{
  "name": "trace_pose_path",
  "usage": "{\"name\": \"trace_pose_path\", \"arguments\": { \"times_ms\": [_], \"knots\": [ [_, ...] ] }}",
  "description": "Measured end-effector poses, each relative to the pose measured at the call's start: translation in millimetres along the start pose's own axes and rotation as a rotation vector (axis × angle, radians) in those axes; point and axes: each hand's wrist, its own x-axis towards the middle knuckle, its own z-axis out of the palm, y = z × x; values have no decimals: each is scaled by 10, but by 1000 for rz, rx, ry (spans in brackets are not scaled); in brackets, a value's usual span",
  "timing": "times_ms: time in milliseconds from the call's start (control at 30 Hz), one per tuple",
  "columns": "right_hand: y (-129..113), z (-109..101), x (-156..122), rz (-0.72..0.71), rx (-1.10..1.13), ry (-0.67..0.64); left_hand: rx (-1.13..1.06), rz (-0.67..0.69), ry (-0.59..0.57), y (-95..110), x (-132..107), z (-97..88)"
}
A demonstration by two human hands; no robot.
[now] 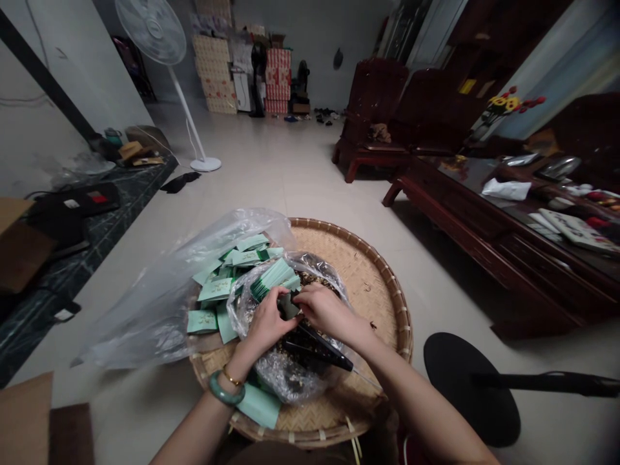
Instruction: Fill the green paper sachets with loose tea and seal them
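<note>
Now holding a small grey-green packet point(289, 307) between the thumb and curled fingers of the left hand point(266, 320), low over a crumpled clear plastic bag point(290, 381) of dark, loose, dried bits point(322, 281). Meeting it from the other side with the right hand point(324, 312), fingers bunched close at the packet's edge; too small to tell whether pinching the packet or something else. Wearing a thin gold-coloured bracelet point(232, 377) and a thick green bangle point(227, 389) on the left wrist. Working just above a long, tapered black tool point(334, 350), right beside a tight stack of pale-green packets point(276, 278), and to the right of a loose, overlapping heap of pale-green packets point(217, 288). Leaning over a round woven bamboo tray point(405, 316). Looking outward now: left, to a big sheet of clear plastic point(150, 310) spilling onto the pale floor point(310, 187); right, to a round black base point(460, 381) and a dark reddish wooden table point(450, 219); farther off, to a white standing fan point(184, 106).
</note>
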Motion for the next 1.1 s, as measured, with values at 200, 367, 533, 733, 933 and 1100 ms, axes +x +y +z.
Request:
{"name": "trace_pose_path", "arguments": {
  "times_ms": [200,367,533,733,933,1100],
  "knots": [
    [130,-30,27,42,128,202,-140,-14,-88,-38,-13,-85],
    [558,170,21,178,88,60,-133,-66,-14,-52,-13,-175],
    [685,405,39,30,-41,-159,-5,4,-26,-51,-26,-203],
    [637,427,113,119,-209,-237,55,23,-24,-43,-17,-202],
    [628,460,91,157,-210,-197,71,25,4,-9,-22,-186],
    [680,340,-40,196,-216,-190,85,6,-33,27,-23,-220]
  ]
}}
